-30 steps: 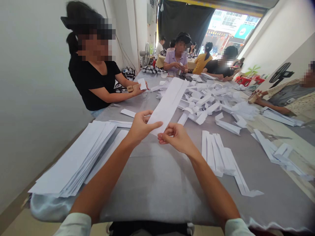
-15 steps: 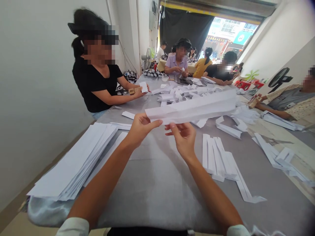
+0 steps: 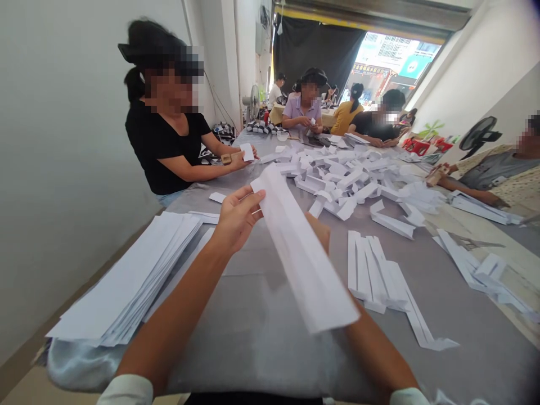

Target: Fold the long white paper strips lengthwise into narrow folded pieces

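Observation:
A long white folded paper strip (image 3: 301,253) hangs slanted above the grey cloth, its lower end toward me. My left hand (image 3: 237,218) pinches its upper left end between thumb and fingers. Behind the strip is my right hand (image 3: 319,229), mostly hidden, so its fingers cannot be made out. To the left lies a stack of flat white sheets (image 3: 118,275). On the right, several folded strips (image 3: 375,270) rest on the cloth. Farther back spreads a heap of folded white paper pieces (image 3: 337,180).
At the left, a person in black (image 3: 169,140) holds a wooden block (image 3: 228,159) and a white paper piece (image 3: 247,152). More people sit at the far end and the right. A black fan (image 3: 480,135) stands at the right.
The strip has swung from lying crosswise to slanting down toward me. My right hand has gone from the strip's lower edge to behind it. My left hand still holds the end.

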The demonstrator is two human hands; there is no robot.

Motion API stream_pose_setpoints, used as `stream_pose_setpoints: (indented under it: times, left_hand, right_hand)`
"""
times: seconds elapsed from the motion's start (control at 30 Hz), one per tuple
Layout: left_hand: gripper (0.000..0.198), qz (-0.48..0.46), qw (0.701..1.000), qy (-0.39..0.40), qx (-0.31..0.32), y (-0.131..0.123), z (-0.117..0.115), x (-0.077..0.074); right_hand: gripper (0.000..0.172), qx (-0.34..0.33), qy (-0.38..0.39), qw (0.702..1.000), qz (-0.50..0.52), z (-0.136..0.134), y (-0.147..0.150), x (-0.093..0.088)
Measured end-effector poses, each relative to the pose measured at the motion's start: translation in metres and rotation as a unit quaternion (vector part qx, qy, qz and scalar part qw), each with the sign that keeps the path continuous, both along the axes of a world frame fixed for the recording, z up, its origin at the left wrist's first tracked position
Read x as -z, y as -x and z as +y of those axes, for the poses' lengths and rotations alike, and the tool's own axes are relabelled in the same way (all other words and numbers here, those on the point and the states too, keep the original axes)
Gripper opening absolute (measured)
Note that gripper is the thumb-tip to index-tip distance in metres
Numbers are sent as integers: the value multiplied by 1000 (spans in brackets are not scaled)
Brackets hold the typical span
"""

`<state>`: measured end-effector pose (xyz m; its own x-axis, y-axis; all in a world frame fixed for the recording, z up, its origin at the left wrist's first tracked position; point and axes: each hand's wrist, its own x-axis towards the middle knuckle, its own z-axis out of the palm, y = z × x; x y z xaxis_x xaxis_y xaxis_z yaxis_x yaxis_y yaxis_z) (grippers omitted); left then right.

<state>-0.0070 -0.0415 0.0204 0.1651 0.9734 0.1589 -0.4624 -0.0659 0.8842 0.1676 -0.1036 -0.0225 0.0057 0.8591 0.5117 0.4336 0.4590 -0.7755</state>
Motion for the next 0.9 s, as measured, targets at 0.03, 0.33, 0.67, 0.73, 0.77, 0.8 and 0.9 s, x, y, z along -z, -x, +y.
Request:
stream_pose_setpoints:
  times: [0.03, 0.33, 0.67, 0.73, 0.77, 0.8, 0.9]
  left_hand:
    - [45, 20, 1000, -9, -9, -1, -2, 0]
    - [65, 177, 962, -167, -122, -10, -28, -1]
    - [37, 227, 921, -217, -232, -10, -22, 7]
    - [44, 220, 924, -214, -228, -11, -21, 9]
    - [45, 219, 923, -220, -228, -12, -20, 10]
    - [44, 220, 920, -230, -230, -12, -19, 11]
    - [31, 235, 907, -263, -230, -11, -15, 14]
  right_hand:
    - [32, 10, -15, 1000, 25, 0, 0, -3]
    - [40, -27, 75, 977, 200, -9, 13, -15]
    - [33, 47, 13, 997, 52, -10, 17, -8]
    - [33, 63, -27, 998, 10, -12, 19, -4]
    - [33, 74, -49, 996, -8, -13, 21, -3]
    - [34, 85, -71, 994, -24, -15, 22, -2]
    - [38, 102, -114, 987, -41, -18, 26, -3]
